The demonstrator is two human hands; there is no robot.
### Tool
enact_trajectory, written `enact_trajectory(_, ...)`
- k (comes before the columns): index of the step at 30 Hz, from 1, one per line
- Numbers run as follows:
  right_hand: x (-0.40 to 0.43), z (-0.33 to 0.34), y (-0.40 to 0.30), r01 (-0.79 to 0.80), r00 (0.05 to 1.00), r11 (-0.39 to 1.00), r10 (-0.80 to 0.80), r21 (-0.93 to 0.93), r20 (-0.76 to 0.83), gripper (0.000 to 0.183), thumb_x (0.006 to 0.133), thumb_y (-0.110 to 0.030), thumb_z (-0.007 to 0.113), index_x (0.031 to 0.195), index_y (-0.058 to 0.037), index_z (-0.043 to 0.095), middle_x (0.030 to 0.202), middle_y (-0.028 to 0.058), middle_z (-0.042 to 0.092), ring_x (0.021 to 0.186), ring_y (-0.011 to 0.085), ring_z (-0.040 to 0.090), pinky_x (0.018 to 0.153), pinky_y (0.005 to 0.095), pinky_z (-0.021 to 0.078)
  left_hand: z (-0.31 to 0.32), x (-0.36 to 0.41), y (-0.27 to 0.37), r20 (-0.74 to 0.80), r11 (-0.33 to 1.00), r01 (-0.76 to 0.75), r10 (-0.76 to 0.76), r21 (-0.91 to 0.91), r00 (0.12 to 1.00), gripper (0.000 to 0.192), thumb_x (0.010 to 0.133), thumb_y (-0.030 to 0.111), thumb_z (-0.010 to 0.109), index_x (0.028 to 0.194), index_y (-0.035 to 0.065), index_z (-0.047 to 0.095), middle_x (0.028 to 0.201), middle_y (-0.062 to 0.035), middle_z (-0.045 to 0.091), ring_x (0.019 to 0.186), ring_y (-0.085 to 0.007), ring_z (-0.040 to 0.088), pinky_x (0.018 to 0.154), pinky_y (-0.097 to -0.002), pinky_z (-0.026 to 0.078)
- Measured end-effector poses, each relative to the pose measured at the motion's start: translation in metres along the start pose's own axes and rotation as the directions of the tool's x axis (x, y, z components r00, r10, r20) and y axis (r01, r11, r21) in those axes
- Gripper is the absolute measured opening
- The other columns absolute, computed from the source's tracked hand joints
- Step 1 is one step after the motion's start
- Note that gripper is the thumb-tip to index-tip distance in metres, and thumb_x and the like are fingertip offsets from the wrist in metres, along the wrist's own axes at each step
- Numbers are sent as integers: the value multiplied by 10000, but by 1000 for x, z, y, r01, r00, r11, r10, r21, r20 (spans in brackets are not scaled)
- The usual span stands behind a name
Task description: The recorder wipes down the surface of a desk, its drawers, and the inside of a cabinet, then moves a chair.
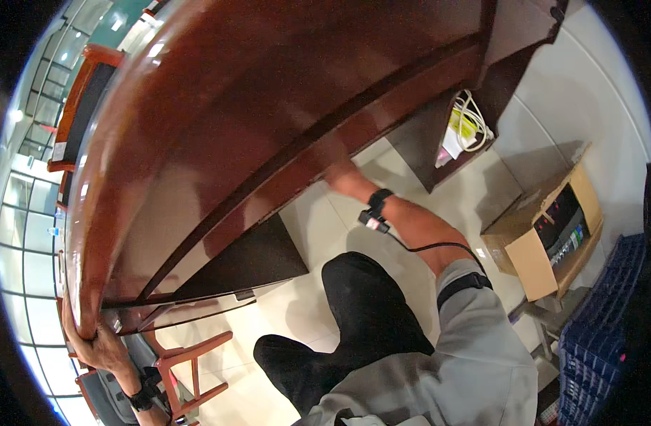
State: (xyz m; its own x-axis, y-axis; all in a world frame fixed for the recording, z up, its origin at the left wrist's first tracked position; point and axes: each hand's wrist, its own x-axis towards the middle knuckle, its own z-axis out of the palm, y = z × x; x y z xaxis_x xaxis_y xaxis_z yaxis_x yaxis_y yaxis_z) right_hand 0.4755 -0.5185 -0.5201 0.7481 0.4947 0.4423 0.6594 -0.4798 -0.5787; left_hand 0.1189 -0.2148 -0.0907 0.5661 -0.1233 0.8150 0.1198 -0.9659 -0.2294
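Observation:
A glossy dark-red wooden desk (261, 90) fills the upper part of the view. My left hand (104, 349) grips the rounded corner of its edge at the lower left, the thumb on one side and the fingers on the other. Lower down the desk's side, my right hand (338, 165) is at the wooden panel (389, 112). Motion blur smears its fingers, so their pose and anything they hold cannot be made out. A black strap with a small cabled device (374, 219) sits at my right wrist.
An open cabinet compartment (482, 114) holds a white cable (482, 128) and papers. Right of my arm stands an open cardboard box (522, 229) with a plastic bottle (567, 247) inside. Dark blue fabric (591, 346) lies at far right. A wooden chair (197, 373) is beside my left arm.

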Motion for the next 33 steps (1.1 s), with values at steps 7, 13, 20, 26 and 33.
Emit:
enact_trajectory(7, -8, -24, 144, -221, 945, 955, 161, -195, -283, 422, 935, -191, 543, 1329, -46, 581, 1297, 189, 612, 1139, 380, 582, 995, 517, 463, -3, 13, 30, -8, 992, -121, 121, 48, 993, 439, 874, 118, 736, 1258, -55, 608, 1232, -197, 664, 1142, -330, 633, 1015, -409, 472)
enact_trajectory(13, 12, -23, 116, -459, 887, 804, 388, -379, -252, 466, 959, -252, 535, 1392, -87, 499, 1342, 167, 581, 1181, 375, 556, 1033, 519, 439, -4, 13, 29, 17, 994, -100, 99, 40, 995, 509, 811, 185, 798, 1234, -36, 621, 1224, -206, 667, 1148, -357, 635, 996, -428, 484)
enact_trajectory(20, 44, 65, -5, -268, 963, 915, 257, -301, -77, 530, 986, -323, 526, 1466, -135, 404, 1395, 141, 544, 1231, 369, 526, 1077, 521, 411, -7, 12, 26, 32, 992, -121, 121, 18, 992, 445, 876, 173, 762, 1245, -21, 605, 1253, -188, 653, 1174, -321, 622, 1014, -410, 485)
enact_trajectory(26, 42, 185, -90, 97, 995, 982, -89, -163, 54, 593, 1010, -384, 518, 1529, -177, 322, 1440, 120, 512, 1273, 363, 500, 1115, 523, 388, 2, 13, 28, -10, 993, -103, 104, 54, 995, 477, 862, 234, 767, 1242, -18, 628, 1233, -183, 667, 1136, -325, 641, 981, -407, 494)
enact_trajectory(33, 21, 194, -56, 453, 755, 805, -575, -383, -315, 213, 1054, -357, 487, 1025, -146, 496, 900, 112, 378, 806, 261, 342, 765, 463, 303, -7, 6, 21, -68, 994, -82, 88, 78, 994, 521, 774, 153, 833, 1226, -22, 644, 1197, -180, 686, 1099, -324, 665, 953, -384, 512)
